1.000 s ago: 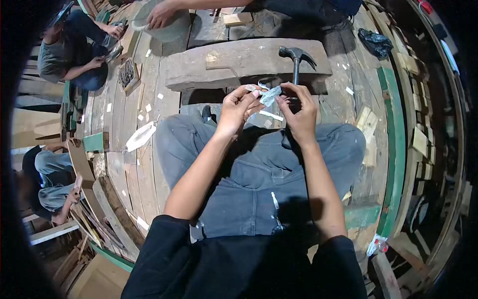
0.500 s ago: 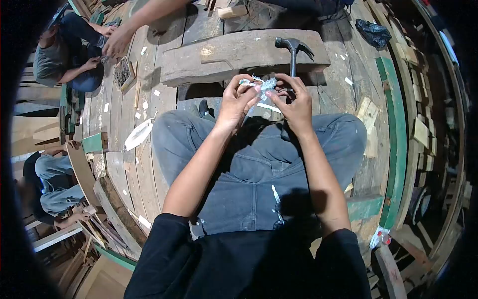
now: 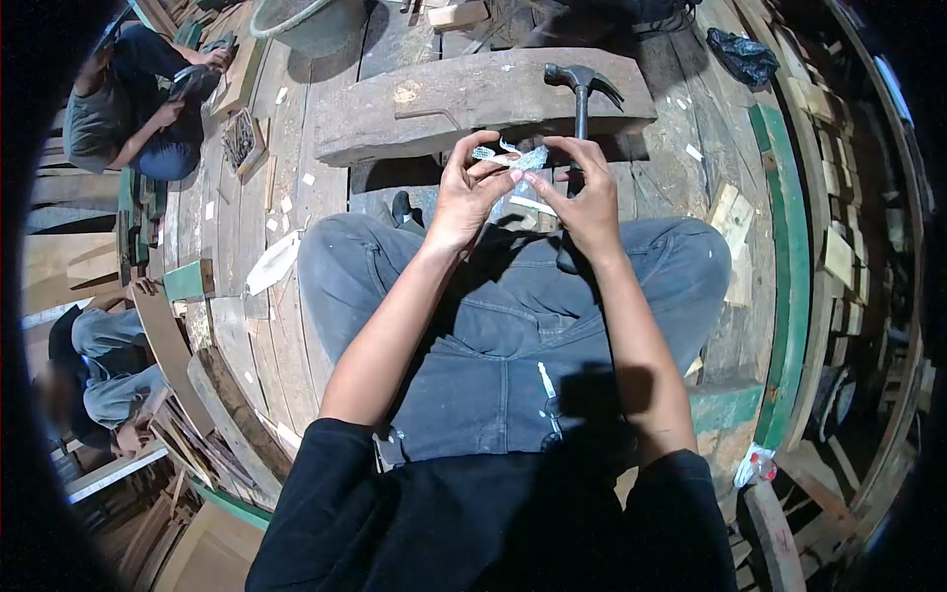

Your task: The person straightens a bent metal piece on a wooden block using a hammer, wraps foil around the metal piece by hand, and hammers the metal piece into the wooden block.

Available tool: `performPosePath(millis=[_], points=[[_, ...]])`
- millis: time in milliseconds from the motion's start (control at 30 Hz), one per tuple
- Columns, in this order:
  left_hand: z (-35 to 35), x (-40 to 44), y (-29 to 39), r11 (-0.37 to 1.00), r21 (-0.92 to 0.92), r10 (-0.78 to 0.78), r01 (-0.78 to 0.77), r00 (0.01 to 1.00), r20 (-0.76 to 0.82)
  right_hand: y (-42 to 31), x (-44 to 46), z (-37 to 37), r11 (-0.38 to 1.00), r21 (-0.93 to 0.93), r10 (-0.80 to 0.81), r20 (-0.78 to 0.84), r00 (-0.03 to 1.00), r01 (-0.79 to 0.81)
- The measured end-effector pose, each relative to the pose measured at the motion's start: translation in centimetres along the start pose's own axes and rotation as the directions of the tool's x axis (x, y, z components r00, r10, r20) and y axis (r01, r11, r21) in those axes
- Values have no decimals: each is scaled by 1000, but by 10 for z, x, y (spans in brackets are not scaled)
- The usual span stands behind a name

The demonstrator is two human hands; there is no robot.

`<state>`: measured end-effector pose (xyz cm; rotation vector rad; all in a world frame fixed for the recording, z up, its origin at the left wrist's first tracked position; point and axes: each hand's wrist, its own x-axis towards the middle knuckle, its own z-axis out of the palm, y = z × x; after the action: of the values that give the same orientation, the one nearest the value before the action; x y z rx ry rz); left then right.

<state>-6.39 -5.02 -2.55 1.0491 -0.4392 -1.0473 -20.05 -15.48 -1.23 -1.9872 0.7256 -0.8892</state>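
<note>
Workshop; wooden plank floor (image 3: pixel 232 237) strewn with pale scraps (image 3: pixel 308 180), green-painted timber (image 3: pixel 784 296) along the right side. Thick wooden beam (image 3: pixel 473 94) lies crosswise before the wearer's bent legs (image 3: pixel 340 271). Crumpled silvery-white wrapper (image 3: pixel 531 159) is raised between the two hands, on the near side of the beam; exact material unclear. Left hand (image 3: pixel 464 197): fingers curled, nearly closed, thumb and tips pinching the wrapper's left part. Right hand (image 3: pixel 590 197): thumb and fingers bent inward, drawn together at its right part. Claw hammer (image 3: pixel 581 109): head over the beam, handle passing behind the right hand. Bent rod (image 3: pixel 419 115) on the beam. Grey bucket (image 3: pixel 316 37) beyond it, upper left; co-worker (image 3: pixel 94 123) seated farther left. Black plastic bag (image 3: pixel 742 57), upper right.
</note>
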Motion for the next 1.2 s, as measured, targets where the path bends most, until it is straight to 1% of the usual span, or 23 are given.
performPosePath(millis=[167,200,233,300,333,433,467,567,600,700,733,800,867,900,967,1000,1100,1133,1200], points=[[1,-1,3,1000,19,-5,5,1000,18,2,-2,1,991,89,90,65,994,-95],[0,-1,4,999,36,5,-6,1000,22,1,-3,2,988,106,104,57,993,-109],[-1,-1,4,999,34,19,-20,1000,12,4,-3,2,975,167,138,72,988,-148],[-2,1,4,998,29,48,-48,999,-8,9,-2,2,932,283,202,110,973,-226],[-4,1,7,997,69,33,-32,999,-5,9,-4,4,864,419,249,128,960,-280],[-4,3,4,992,108,59,-59,998,2,4,-3,0,792,482,320,197,927,-375],[-4,4,2,991,115,71,-71,997,5,6,-3,1,764,536,298,201,933,-359],[-3,2,3,987,156,38,-37,999,-6,12,-3,0,703,579,319,261,911,-412],[-2,3,2,990,140,35,-35,999,3,14,-3,1,680,586,343,277,898,-440],[0,0,4,967,237,99,-94,995,-10,17,-3,-1,619,609,372,329,868,-496],[1,-1,8,928,359,110,-96,994,-18,19,-3,1,632,602,358,332,873,-488],[0,1,3,864,458,227,-209,974,16,22,-5,4,658,589,328,337,883,-469],[-6,4,-4,775,552,338,-307,940,48,21,-4,4,620,602,358,354,864,-503],[-5,3,-1,750,590,332,-300,942,56,18,-3,4,601,607,371,364,854,-520],[-1,1,3,695,660,321,-286,944,72,13,-2,3,614,615,364,335,869,-494],[1,1,3,706,655,329,-269,944,33,13,-2,2,623,608,364,331,871,-492],[2,1,4,582,723,437,-373,893,109,15,-2,0,656,581,347,335,876,-482],[3,1,4,591,708,464,-387,881,95,12,-2,0,667,574,340,333,880,-475],[1,1,8,449,789,485,-419,856,179,14,-2,1,666,595,300,337,892,-449]])
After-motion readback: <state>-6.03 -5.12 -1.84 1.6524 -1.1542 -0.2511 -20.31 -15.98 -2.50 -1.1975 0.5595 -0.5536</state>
